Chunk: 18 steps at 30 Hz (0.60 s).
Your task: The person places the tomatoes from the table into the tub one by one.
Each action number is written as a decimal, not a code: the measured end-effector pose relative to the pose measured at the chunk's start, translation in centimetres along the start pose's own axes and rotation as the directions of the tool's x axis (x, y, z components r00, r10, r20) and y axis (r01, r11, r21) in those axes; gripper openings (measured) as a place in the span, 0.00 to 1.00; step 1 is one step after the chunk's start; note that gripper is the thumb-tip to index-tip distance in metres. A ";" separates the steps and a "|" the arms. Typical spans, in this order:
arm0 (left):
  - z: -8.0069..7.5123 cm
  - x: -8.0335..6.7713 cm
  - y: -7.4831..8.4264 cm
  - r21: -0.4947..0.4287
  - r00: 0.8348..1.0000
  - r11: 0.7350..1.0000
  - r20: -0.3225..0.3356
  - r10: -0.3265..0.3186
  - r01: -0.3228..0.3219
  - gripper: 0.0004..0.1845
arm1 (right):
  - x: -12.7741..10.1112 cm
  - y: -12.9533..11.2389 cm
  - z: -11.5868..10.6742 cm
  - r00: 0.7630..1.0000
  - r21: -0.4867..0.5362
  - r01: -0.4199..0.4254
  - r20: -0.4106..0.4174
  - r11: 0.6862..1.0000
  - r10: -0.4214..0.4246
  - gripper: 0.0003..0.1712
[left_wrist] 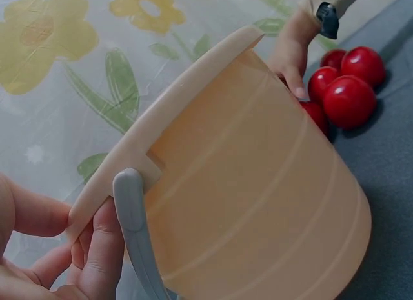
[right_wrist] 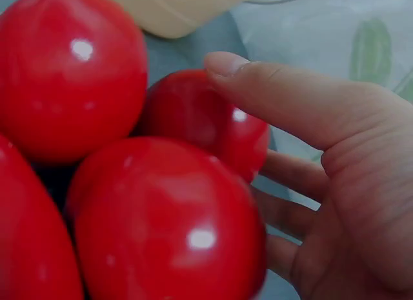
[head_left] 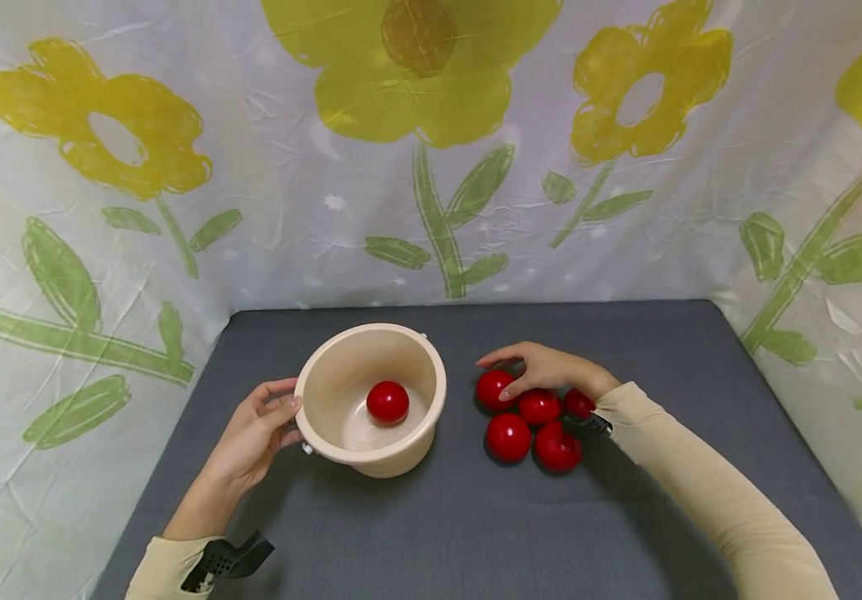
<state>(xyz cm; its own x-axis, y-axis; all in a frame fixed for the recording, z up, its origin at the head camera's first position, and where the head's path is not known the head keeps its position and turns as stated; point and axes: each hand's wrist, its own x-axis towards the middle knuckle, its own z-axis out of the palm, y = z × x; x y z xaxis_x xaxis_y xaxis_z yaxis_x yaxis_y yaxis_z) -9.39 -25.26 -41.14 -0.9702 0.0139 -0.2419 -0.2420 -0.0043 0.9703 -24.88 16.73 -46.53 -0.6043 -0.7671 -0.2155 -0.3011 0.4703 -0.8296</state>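
Note:
A cream bucket (head_left: 401, 354) stands on the grey table (head_left: 476, 533) with one red ball (head_left: 388, 402) inside it. My left hand (head_left: 284, 417) grips its left rim, thumb on top and fingers below, beside the grey handle (left_wrist: 132, 222). Right of the bucket lie several red balls (head_left: 532, 425) in a cluster. My right hand (head_left: 494, 377) arches over the cluster's far-left ball (head_left: 491, 390). In the right wrist view its thumb (right_wrist: 277, 93) and fingers close round that ball (right_wrist: 200, 116).
A flowered cloth (head_left: 431, 150) hangs as a backdrop behind and to both sides of the table. The table's bare front part (head_left: 438, 542) lies between my two sleeves.

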 end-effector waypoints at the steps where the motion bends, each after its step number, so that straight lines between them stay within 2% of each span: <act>1: 0.0 0.0 0.0 0.001 1.000 1.000 -0.001 -0.001 0.001 0.17 | 0.0 0.1 0.1 1.000 -0.013 -0.007 0.002 1.000 0.007 0.38; 18: 0.0 0.0 0.0 0.013 1.000 1.000 -0.010 -0.001 0.001 0.19 | 0.0 0.6 0.8 1.000 -0.061 -0.026 -0.005 0.998 0.026 0.36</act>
<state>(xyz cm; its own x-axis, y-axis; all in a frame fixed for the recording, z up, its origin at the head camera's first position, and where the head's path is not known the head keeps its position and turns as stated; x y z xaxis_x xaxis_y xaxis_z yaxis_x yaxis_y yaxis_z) -9.41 -25.24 -41.17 -0.9699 0.0043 -0.2433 -0.2433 0.0087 0.9699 -24.50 16.67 -47.46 -0.6156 -0.7523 -0.2344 -0.3294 0.5159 -0.7908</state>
